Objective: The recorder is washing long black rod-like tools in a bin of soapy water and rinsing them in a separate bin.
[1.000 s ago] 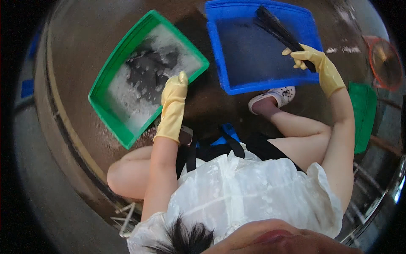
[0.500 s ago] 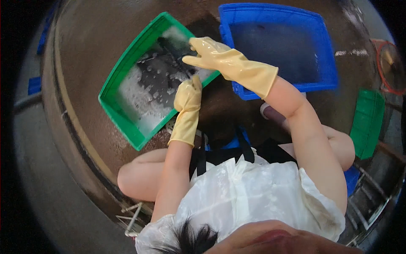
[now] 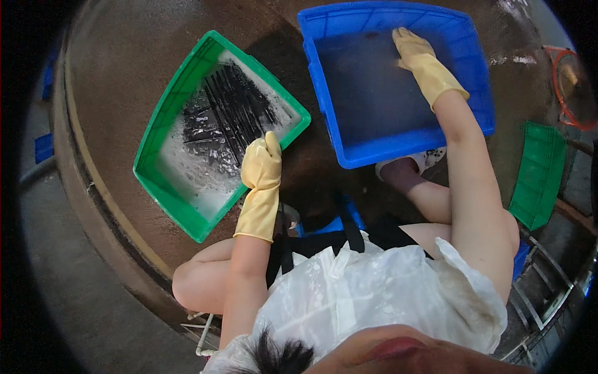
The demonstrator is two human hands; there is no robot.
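My left hand, in a yellow rubber glove, is closed at the near right rim of a green tub. Whether it grips the rim or something else is hidden. Long thin black strips lie bundled in foamy water inside that tub, with some ends close to my left fingers. Over to the right, my gloved right hand reaches into a blue tub of cloudy water. Its fingers are stretched out near the far wall, thumb apart, and I see nothing held in them.
Both tubs stand on a wet brown floor. At the right lie a green plastic piece and a round orange-red frame. A metal rack stands at the lower right. My feet and knees are close behind the tubs.
My right hand has moved from above the green tub rightward into the blue tub. My left hand has stayed by the green rim. The view has shifted slightly, and the black strips show more fully.
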